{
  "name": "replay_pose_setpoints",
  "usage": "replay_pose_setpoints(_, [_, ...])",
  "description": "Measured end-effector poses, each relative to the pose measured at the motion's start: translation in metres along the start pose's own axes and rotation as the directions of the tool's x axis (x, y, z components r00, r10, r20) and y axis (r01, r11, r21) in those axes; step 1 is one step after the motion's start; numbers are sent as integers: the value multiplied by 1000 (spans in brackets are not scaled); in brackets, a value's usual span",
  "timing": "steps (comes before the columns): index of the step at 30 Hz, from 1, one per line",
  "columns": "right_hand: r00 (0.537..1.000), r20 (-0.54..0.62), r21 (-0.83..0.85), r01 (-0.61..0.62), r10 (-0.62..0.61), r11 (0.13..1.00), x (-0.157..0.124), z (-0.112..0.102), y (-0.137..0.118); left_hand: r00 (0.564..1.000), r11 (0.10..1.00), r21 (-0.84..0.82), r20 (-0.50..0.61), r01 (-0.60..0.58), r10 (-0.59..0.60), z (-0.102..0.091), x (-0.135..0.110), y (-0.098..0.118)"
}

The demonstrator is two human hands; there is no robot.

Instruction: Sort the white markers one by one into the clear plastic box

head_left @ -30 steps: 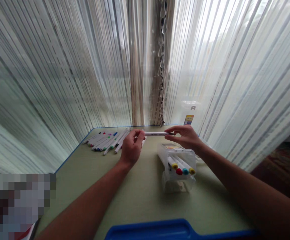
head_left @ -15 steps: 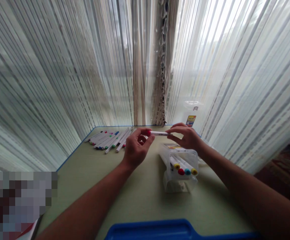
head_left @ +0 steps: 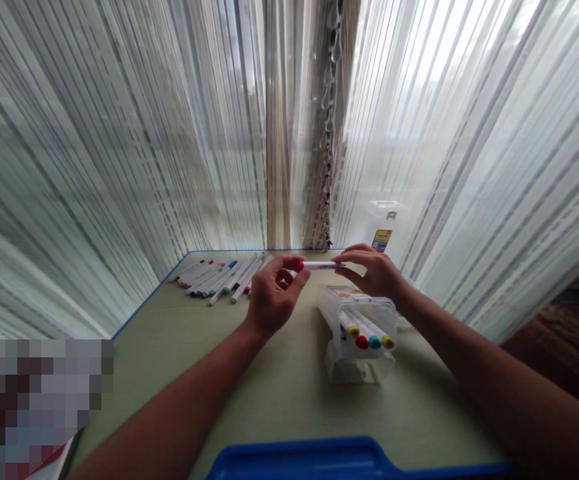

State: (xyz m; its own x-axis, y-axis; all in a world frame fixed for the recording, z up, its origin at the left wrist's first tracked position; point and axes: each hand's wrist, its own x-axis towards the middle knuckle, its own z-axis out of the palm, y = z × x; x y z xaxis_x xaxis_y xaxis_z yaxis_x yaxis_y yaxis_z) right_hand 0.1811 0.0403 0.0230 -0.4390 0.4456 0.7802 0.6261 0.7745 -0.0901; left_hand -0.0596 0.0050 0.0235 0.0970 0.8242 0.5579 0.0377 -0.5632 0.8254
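Note:
A white marker (head_left: 319,265) with a red end is held level between my two hands, above the far part of the table. The thumb and fingers of my left hand (head_left: 275,293) pinch its red end. At the other end, my right hand (head_left: 369,270) grips the white barrel between thumb and fingertips. Below my right hand lies a clear plastic case (head_left: 342,303) on its side, its open end towards me. Inside it are several white markers with yellow, red and blue ends (head_left: 374,341). Left of my left hand, many white markers (head_left: 212,277) lie in a loose row.
A second clear container (head_left: 386,213) with a yellow label stands at the back right, partly behind my right hand. A blue tray edge (head_left: 299,459) runs along the front of the green table (head_left: 269,393). Striped curtains (head_left: 209,133) hang behind it. A blurred patch covers the lower left.
Both hands keep hold of the marker, which has shifted very slightly to the right. The case and the loose markers stay in place.

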Motion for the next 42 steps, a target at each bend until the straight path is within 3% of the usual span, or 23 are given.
replay_pose_setpoints(11, [1000,8,14,-17,17,1000,0,1,-1,994,996,77,-108,33,-24,-5,5,-16])
replay_pose_setpoints(42, [999,7,23,-50,50,998,0,0,-2,995,995,103,-103,19,-9,-5,5,-15])
